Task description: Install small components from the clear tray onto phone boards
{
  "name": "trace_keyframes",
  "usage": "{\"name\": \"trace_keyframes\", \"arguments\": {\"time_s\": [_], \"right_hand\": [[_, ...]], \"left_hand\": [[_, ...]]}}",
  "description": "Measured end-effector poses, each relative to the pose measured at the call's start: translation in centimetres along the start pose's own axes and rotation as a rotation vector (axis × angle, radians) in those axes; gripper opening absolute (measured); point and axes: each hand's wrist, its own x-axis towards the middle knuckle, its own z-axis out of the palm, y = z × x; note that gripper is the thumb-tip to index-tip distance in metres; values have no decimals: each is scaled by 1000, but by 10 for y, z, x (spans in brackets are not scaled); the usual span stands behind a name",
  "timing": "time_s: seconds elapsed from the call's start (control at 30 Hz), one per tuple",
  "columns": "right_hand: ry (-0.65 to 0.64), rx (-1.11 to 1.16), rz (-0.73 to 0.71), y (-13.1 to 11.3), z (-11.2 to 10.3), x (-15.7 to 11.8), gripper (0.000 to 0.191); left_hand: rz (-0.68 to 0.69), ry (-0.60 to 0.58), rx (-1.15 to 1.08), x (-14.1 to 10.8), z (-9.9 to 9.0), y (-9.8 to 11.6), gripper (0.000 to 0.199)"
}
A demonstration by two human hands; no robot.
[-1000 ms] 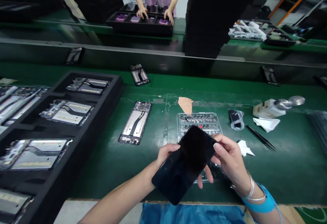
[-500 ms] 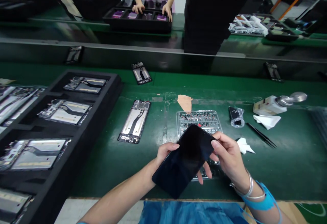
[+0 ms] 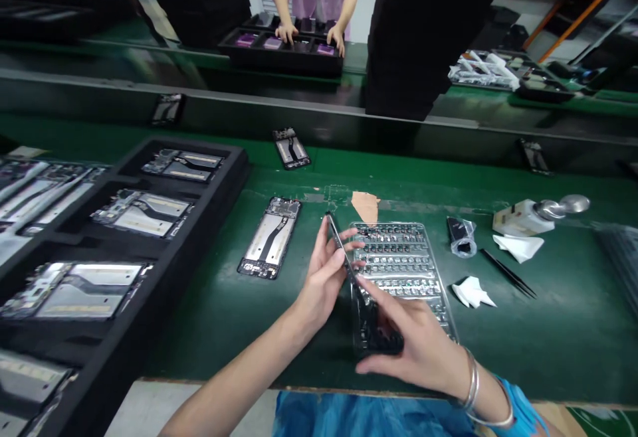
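A black phone unit [image 3: 366,314] is tilted on its edge between my two hands, above a clear plastic tray [image 3: 399,284] of small parts. My left hand [image 3: 323,277] grips its upper part, thumb on the near side and fingers behind. Around the lower end, my right hand [image 3: 411,331] has its index finger along the edge and its thumb at the bottom corner. To the left, an open phone frame [image 3: 272,238] with a black ribbon lies flat on the green table.
A black foam tray [image 3: 199,224] with several phone frames fills the left. Tweezers [image 3: 508,273], a bottle [image 3: 521,218], white wipes [image 3: 473,292] and a small bagged part [image 3: 461,236] lie right. Another person's hands [image 3: 312,33] touch a black tray across the table.
The phone unit has turned from its dark glass face showing to nearly edge-on. My right hand has moved down to its lower end, and my left hand holds higher up.
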Motion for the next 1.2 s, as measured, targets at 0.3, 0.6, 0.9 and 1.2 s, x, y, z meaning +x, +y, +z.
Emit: {"name": "trace_keyframes", "arguments": {"time_s": [0.3,0.6,0.9,1.2], "right_hand": [[391,546,620,61,-64,79,34],[558,385,742,146,-104,188,33],[278,8,458,110,-58,126,15],[114,-345,312,74,-10,98,8]], "left_hand": [[69,-33,255,4,-2,-1,71],[96,85,238,25,-16,0,38],[29,49,240,22,-13,-5,32],[8,93,303,21,-11,-12,21]]}}
